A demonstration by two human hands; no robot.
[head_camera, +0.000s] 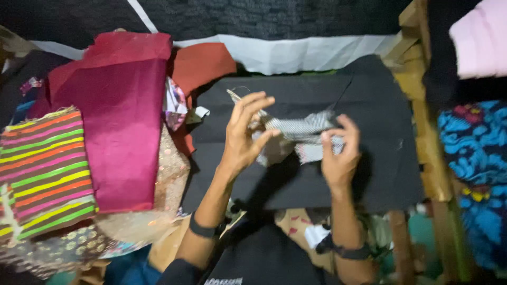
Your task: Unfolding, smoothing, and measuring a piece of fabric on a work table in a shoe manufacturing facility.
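Note:
My left hand and my right hand are raised over a flat black cloth. Between them I hold a small black-and-white checked fabric scrap. The left thumb and fingers pinch its left end, where a thin strip sticks up toward the upper left. The right hand's fingers curl over the scrap's right end. A dark band sits on each wrist.
A magenta satin cloth lies at left on a pile of fabrics, with a bright striped cloth beside it and a rust-red piece behind. A wooden frame runs down the right. Blue patterned fabric and pink cloth lie beyond it.

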